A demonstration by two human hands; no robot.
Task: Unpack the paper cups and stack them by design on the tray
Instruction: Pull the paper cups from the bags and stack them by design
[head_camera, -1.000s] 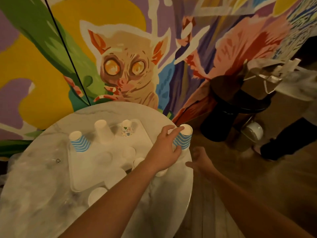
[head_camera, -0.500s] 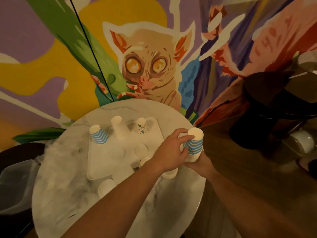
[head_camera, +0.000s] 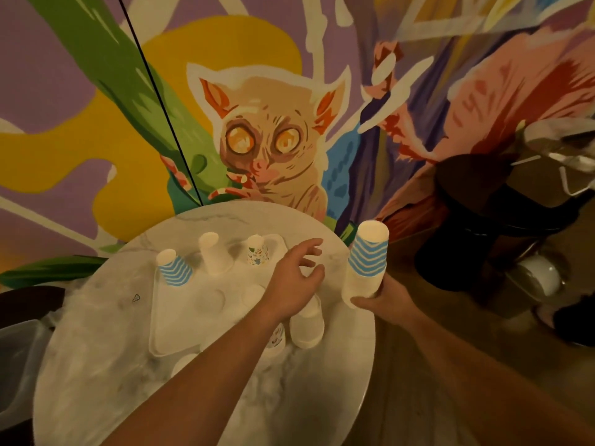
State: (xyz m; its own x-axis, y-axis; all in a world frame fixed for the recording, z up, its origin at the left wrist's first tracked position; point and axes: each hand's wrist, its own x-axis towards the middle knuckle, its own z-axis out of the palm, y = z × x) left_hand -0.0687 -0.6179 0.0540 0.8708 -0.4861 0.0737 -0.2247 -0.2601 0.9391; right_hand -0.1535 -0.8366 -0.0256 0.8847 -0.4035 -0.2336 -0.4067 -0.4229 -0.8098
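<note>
A: Hands first. Right hand [head_camera: 383, 299] curled round the base of an upside-down stack of cups [head_camera: 367, 260], blue zigzag cup on top, plain white ones beneath, held off the right edge of the round marble worktop [head_camera: 96, 365]

B: And the left hand [head_camera: 294, 284]?

A: Hovering over the right end of the white tray [head_camera: 161, 317], fingers loosely spread, holding nothing, just beside the stack but apart from it

B: On the tray?

A: Three upside-down stacks along the far side: blue zigzag [head_camera: 175, 268] at left, plain white [head_camera: 212, 252] in the middle, small multicoloured print [head_camera: 257, 251] at right. Faint loose white cups nearer, too washed out to count

B: Beneath the left wrist?

A: One white cup [head_camera: 307, 323] upside down on the worktop, with a printed one [head_camera: 275, 341] partly hidden by the forearm

B: Around the worktop?

A: Painted mural of a wide-eyed animal [head_camera: 264, 146] behind, dark round side table [head_camera: 483, 220] to the right, grey bin [head_camera: 16, 365] at lower left
</note>
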